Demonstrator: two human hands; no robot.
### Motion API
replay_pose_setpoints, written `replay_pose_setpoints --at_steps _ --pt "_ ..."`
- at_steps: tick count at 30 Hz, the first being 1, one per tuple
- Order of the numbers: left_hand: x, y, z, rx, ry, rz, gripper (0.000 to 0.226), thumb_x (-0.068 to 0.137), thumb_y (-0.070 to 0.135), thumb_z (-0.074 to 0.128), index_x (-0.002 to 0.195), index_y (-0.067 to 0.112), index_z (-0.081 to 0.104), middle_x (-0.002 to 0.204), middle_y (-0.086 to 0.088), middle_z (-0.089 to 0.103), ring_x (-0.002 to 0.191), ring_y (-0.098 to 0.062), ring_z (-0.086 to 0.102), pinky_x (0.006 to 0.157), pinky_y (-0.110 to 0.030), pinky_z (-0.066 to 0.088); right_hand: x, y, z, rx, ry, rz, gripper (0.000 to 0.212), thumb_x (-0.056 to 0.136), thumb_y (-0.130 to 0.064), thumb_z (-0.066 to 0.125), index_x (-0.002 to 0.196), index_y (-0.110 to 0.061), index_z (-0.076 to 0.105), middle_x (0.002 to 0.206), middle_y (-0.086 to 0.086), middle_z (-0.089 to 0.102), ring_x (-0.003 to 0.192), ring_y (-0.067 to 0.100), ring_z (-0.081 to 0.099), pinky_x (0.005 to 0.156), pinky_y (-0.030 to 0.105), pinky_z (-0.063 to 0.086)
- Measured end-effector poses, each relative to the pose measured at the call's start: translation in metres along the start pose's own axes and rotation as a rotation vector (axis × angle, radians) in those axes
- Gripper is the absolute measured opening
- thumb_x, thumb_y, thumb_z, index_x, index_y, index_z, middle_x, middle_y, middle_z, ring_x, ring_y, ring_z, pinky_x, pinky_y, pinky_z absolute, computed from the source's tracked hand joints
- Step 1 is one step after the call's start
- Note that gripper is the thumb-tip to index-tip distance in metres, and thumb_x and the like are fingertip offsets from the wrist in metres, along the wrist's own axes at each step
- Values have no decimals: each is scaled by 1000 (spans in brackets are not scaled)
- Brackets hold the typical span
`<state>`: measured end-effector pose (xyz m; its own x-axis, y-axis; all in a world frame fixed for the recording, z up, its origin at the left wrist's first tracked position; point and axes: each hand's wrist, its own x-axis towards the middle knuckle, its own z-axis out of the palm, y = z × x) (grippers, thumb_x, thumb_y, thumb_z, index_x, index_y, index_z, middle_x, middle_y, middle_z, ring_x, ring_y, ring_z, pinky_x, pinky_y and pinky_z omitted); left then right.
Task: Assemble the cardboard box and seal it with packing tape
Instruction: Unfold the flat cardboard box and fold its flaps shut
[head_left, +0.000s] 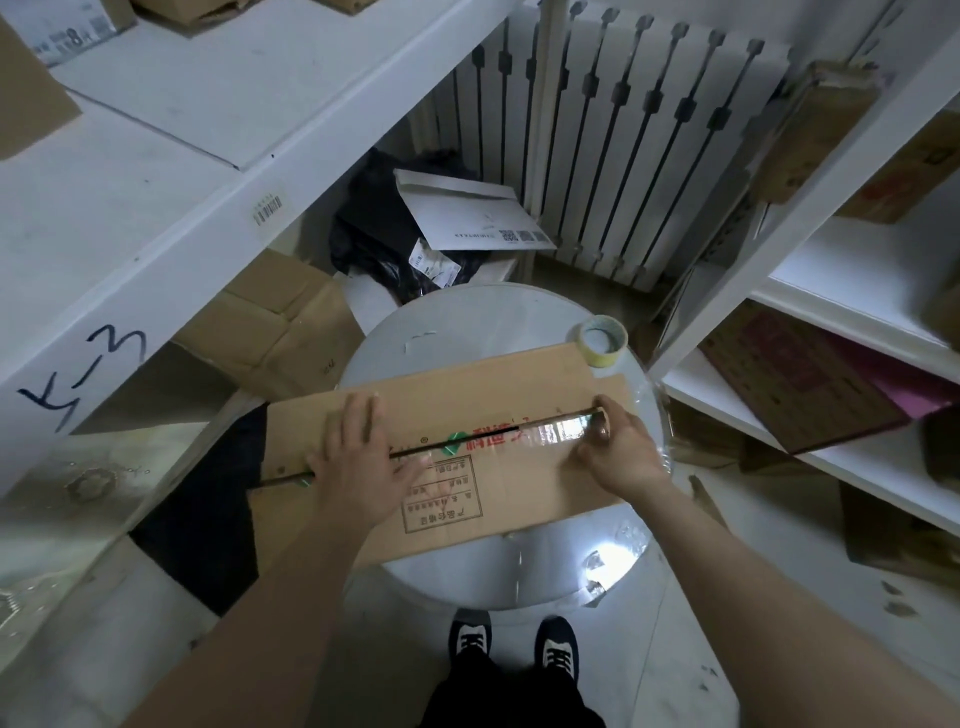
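A brown cardboard box (519, 395) lies on a round white table (467, 322), its two top flaps meeting along a dark seam. My left hand (358, 457) presses flat on the flaps over the left part of the seam. My right hand (618, 447) grips a roll of clear packing tape (600, 423) at the right end of the seam. A shiny strip of clear tape (550, 432) runs from the roll leftward along the seam. A second tape roll (602, 340), yellowish, stands on the table just behind the box's far right corner.
White shelving (156, 208) stands on the left and more shelves (831, 291) with boxes on the right. A radiator (649, 130) is behind the table. Flattened cartons (280, 332), a dark bag and a white envelope (467, 218) lie on the floor. My shoes (514, 644) show below.
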<state>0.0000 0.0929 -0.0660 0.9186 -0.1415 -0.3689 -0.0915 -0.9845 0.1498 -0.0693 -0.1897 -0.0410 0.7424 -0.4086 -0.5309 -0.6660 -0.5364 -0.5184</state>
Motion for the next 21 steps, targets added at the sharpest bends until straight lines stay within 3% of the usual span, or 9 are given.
replay_pose_setpoints --at_steps 4,9,15,21 --pt "3 -31 -1 -104 10 -215 111 74 82 49 151 27 -8 160 -7 -13 147 -36 -9 111 -71 7 10 0 3 73 64 43 71 92 -27 60 152 -24 22 150 12 37 134 33 39 111 44 33" --pt "3 -48 0 -248 -73 -367 116 58 90 55 148 47 -6 158 3 -19 146 -38 -10 104 -77 8 22 -5 9 241 43 139 71 92 -45 57 152 -26 24 149 7 43 133 32 41 108 40 33" --pt "5 -49 -1 -311 52 -421 97 70 83 53 148 49 7 158 3 -2 144 -34 4 106 -68 19 27 -16 20 290 66 164 63 92 -43 55 148 -30 29 141 5 50 129 32 44 105 40 35" --pt "10 -58 -15 -309 81 -442 91 78 81 42 151 42 5 159 -6 0 143 -42 7 107 -67 17 28 -31 15 313 89 100 58 93 -33 55 146 -35 32 137 3 54 125 28 48 106 38 37"
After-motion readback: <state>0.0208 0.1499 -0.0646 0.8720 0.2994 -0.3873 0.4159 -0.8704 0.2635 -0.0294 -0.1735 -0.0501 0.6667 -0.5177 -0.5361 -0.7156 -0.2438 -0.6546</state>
